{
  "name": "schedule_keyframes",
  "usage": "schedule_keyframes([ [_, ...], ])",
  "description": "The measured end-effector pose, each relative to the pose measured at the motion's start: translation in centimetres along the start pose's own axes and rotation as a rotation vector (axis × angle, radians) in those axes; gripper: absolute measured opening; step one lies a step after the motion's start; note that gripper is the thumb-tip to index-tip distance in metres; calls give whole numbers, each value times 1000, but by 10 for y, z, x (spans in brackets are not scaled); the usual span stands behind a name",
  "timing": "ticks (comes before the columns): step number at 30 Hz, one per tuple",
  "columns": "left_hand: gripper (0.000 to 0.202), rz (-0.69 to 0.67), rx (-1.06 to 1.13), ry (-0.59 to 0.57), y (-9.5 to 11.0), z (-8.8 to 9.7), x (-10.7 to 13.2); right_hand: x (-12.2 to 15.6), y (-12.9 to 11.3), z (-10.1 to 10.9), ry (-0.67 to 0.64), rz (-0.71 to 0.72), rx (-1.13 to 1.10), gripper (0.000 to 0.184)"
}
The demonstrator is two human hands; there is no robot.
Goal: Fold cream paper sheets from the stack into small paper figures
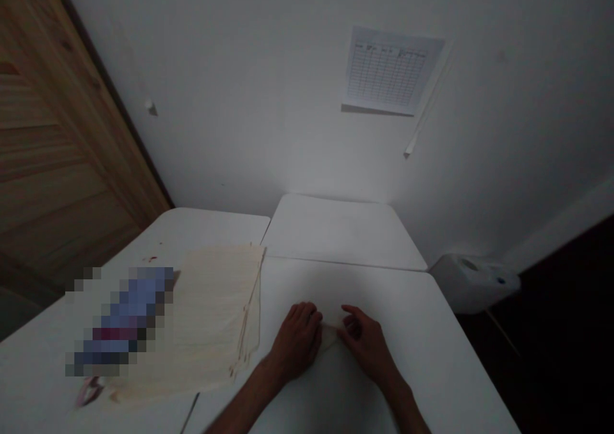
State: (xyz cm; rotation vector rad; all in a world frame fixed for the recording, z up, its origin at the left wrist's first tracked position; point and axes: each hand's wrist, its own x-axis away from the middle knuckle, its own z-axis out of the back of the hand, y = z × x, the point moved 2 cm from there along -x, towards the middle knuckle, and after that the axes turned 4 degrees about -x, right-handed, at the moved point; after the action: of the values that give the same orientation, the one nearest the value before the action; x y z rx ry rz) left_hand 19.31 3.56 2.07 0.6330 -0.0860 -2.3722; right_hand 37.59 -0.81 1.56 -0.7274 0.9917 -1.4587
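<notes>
My left hand point(298, 338) rests on the white table point(403, 312), its fingers held together and bent over the left side of a small, thin pale piece point(329, 338). That piece looks flat and slightly see-through; its kind is unclear in the dim light. Opposite, my right hand point(365, 341) has its thumb at the right edge of the piece. The right index finger stretches forward, apart from the thumb, and the other fingers curl. To the left lies a stack of cream, cloth-like sheets point(211, 319) with uneven right edges and loose strands.
A pixelated blue-and-dark item point(137, 306) lies by the stack's left side, with a pinkish loop point(89, 390) below it. A printed chart point(388, 69) hangs on the wall. A white container point(472, 284) stands beyond the table's right edge; wooden panelling point(71, 146) is at left.
</notes>
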Motion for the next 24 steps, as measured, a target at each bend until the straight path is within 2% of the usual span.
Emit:
schedule_keyframes([
  [5,26,0,-21,60,-2,-4,2,-1,-2,2,-33,-1,-15,31],
  [8,23,0,-48,71,-3,-8,3,-3,-2,4,-65,1,39,19],
  [11,15,-29,-56,-6,-4,-14,4,-4,-1,4,-80,15,78,14],
  [16,14,-75,-66,-162,-6,-20,3,-1,0,2,-19,76,203,12],
  [24,20,-172,-69,-159,-3,-15,4,8,5,-2,33,187,300,11],
])
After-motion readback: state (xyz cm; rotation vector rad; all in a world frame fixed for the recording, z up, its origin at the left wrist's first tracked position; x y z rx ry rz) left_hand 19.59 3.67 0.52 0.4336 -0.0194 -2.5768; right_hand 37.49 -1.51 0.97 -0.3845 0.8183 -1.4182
